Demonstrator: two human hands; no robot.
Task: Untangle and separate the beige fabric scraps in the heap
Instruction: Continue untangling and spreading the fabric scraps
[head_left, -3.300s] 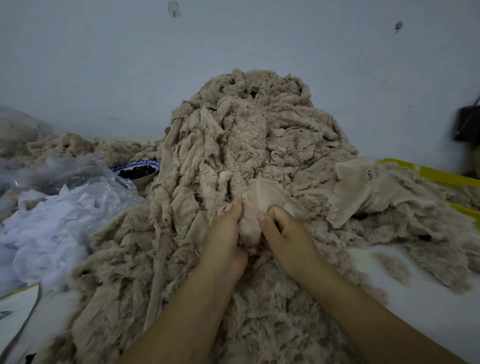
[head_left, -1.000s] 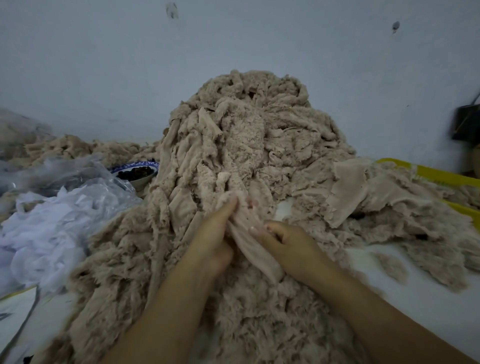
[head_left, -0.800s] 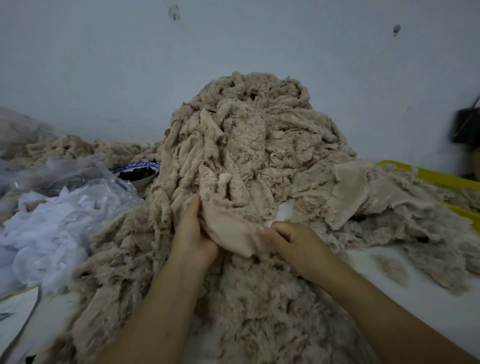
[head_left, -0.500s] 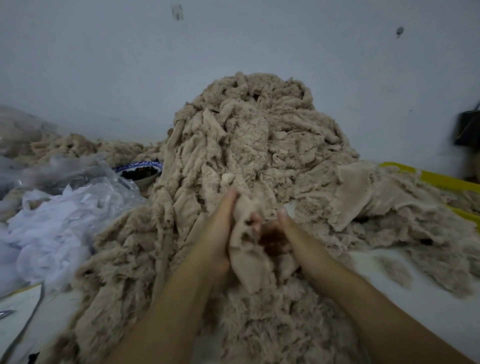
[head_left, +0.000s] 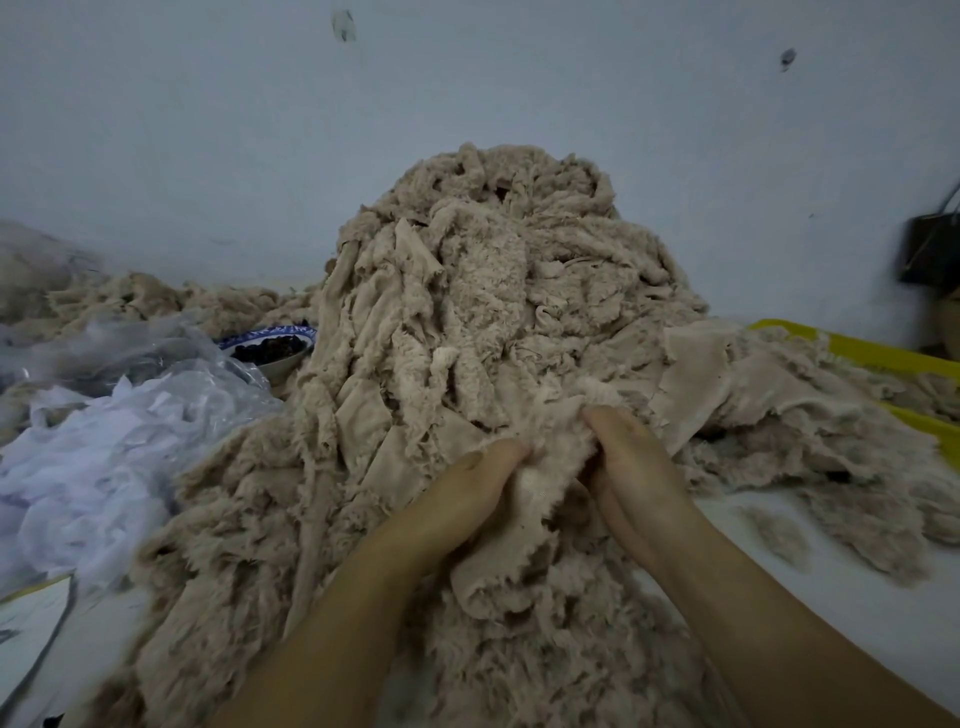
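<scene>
Beige heap (head_left: 467, 312), one scrap (head_left: 519, 551) gripped by two hands, left hand (head_left: 457, 506) and right hand (head_left: 631, 467), one bowl (head_left: 280, 366).

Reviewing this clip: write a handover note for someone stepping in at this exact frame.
Left hand: grips the fleecy beige fabric scrap at the heap's front.
Right hand: grips the same scrap's other side.
Tall tangled heap of beige scraps rises behind both hands, against the wall.
Done: one scrap singled out.
Left: pull it free, set it aside; nearly the whole heap remains.
</scene>
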